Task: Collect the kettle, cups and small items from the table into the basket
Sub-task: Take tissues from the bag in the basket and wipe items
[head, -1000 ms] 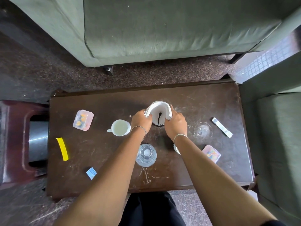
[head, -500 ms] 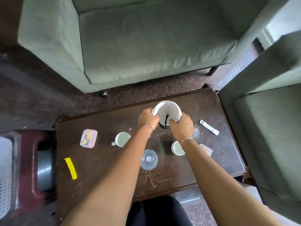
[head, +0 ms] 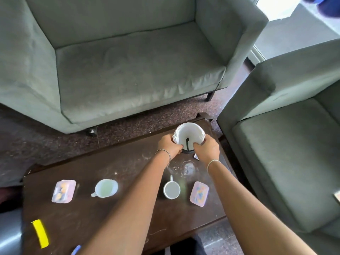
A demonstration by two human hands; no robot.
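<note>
A white kettle (head: 189, 134) with a black base and a black mark on its top is near the far right corner of the dark table (head: 119, 162). My left hand (head: 170, 146) grips its left side and my right hand (head: 207, 150) grips its right side. On the table lie a white cup (head: 105, 188), a second white cup (head: 172, 189), two small pink boxes (head: 63, 191) (head: 199, 193), a yellow strip (head: 40, 233) and a blue item (head: 76, 250) at the bottom edge. I cannot make out a basket.
A grey-green sofa (head: 128, 70) stands beyond the table across a strip of dark floor. A matching armchair (head: 285, 144) sits close to the table's right end. A shiny metal object (head: 8, 234) is at the lower left.
Both hands, still on the kettle, have shifted from the table's middle toward its far right corner. The view has tilted up toward the sofa.
</note>
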